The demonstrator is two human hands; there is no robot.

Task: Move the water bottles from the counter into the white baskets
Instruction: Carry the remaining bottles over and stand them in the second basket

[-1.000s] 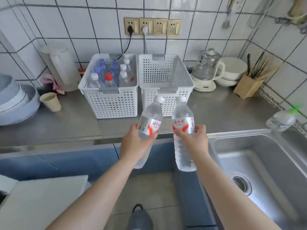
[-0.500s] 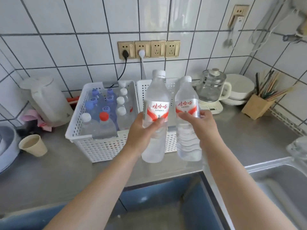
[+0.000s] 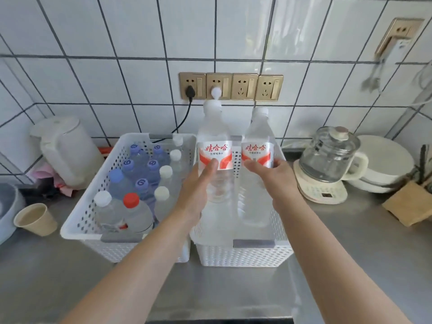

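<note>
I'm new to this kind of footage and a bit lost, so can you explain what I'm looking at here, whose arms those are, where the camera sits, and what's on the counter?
There is no machine here. The two bare arms belong to a person wearing a wide-angle camera on the head, so the single view looks forward and down at their own hands.

The left hand grips one clear water bottle, and the right hand grips a second bottle. Both bottles are upright, with red and white labels, held over the right white basket.

On the steel counter beside it stands the left white basket, already holding many capped bottles. Further left are a paper cup and a white kettle. To the right sits a glass kettle on its base. A row of wall sockets is on the tiles behind.
</note>
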